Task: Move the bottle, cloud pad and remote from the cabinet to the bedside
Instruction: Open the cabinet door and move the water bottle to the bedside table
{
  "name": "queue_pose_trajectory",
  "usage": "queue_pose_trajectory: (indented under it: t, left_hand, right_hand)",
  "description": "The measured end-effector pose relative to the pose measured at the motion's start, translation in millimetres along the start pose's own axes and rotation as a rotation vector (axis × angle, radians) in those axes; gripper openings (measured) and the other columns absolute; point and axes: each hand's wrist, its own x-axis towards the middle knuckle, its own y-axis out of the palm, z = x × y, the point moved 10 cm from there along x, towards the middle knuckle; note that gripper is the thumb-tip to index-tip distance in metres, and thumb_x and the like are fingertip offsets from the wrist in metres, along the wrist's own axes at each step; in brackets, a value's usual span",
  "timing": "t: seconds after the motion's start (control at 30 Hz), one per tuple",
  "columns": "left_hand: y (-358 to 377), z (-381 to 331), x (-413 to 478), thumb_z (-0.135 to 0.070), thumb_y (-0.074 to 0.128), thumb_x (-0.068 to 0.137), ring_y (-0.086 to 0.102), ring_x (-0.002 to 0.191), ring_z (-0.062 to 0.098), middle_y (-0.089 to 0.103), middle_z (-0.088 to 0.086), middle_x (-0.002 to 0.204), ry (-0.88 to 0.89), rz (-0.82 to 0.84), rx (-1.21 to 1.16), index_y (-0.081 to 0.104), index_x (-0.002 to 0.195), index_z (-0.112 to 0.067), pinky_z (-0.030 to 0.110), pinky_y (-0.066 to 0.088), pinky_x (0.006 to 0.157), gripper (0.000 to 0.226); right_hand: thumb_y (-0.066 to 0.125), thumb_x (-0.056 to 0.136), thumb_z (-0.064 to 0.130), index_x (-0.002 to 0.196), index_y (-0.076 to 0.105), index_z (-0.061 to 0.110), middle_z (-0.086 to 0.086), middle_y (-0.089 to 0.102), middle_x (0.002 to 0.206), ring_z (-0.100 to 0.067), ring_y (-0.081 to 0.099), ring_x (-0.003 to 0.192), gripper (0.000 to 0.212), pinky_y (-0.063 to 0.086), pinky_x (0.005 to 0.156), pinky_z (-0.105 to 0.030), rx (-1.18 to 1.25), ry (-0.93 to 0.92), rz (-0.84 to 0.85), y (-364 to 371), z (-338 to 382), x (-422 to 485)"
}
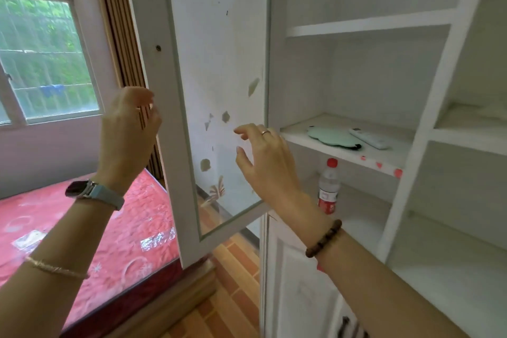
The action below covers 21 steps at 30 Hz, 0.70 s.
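The white-framed glass cabinet door (175,107) stands wide, freeing the shelves. The left hand (129,129), fingers loose, sits at its edge, perhaps touching; the right hand (263,156) is spread, empty. The mint cloud-shaped pad (332,136) and white plastic remote (369,138) share a shelf (296,132); the clear red-capped bottle (327,186) stands below

- The pad (332,138) and remote (369,138) are lying side by side on a shelf (343,158), with the remote to the right.
- The bottle (328,186) is standing upright in the compartment below.
- The door (170,90) is standing open left of the shelf, with the bed (82,228) lying beyond it.
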Motion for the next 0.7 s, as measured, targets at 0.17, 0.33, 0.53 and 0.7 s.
queue_pose_trajectory:
  t: [0.17, 0.33, 0.53, 0.7]
  left_hand:
    - [41.0, -35.2, -77.5, -0.005, 0.058, 0.088, 0.054, 0.090, 0.021, 0.059, 0.013, 0.099, -0.035, 0.173, -0.069, 0.055, 0.105, -0.004, 0.025, 0.040, 0.083, 0.018]
    - [100.0, -55.0, -140.0, -0.009, 0.060, 0.086, 0.057, 0.090, 0.018, 0.060, 0.007, 0.098, -0.057, 0.319, -0.139, 0.057, 0.103, -0.007, 0.029, 0.047, 0.081, 0.017]
    - [185.6, -75.9, -198.7, -0.016, 0.059, 0.088, 0.054, 0.097, 0.013, 0.059, 0.001, 0.104, -0.092, 0.518, -0.233, 0.055, 0.108, -0.013, 0.028, 0.046, 0.087, 0.021]
    - [258.6, -86.7, -228.4, -0.018, 0.060, 0.088, 0.056, 0.094, 0.017, 0.060, 0.002, 0.102, -0.073, 0.639, -0.292, 0.054, 0.105, -0.014, 0.035, 0.049, 0.084, 0.019]
  right_hand:
    - [0.053, 0.093, 0.022, 0.118, 0.056, 0.019, 0.002, 0.063, 0.106, -0.017, 0.054, 0.100, 0.026, 0.042, 0.087, -0.029, -0.067, 0.137, 0.075, -21.0, -50.5, -59.4]
    - [0.053, 0.094, 0.024, 0.114, 0.055, 0.019, 0.004, 0.060, 0.105, -0.010, 0.050, 0.095, 0.021, 0.039, 0.079, -0.022, -0.109, 0.258, 0.112, -35.7, -94.9, -109.2]
    - [0.052, 0.093, 0.025, 0.110, 0.055, 0.020, 0.003, 0.059, 0.100, -0.012, 0.052, 0.092, 0.017, 0.042, 0.073, -0.023, -0.120, 0.425, 0.133, -32.4, -152.8, -146.7]
    - [0.055, 0.092, 0.029, 0.106, 0.055, 0.021, 0.002, 0.061, 0.100, -0.015, 0.057, 0.092, 0.016, 0.044, 0.073, -0.025, -0.102, 0.570, 0.136, -14.7, -207.3, -159.5]
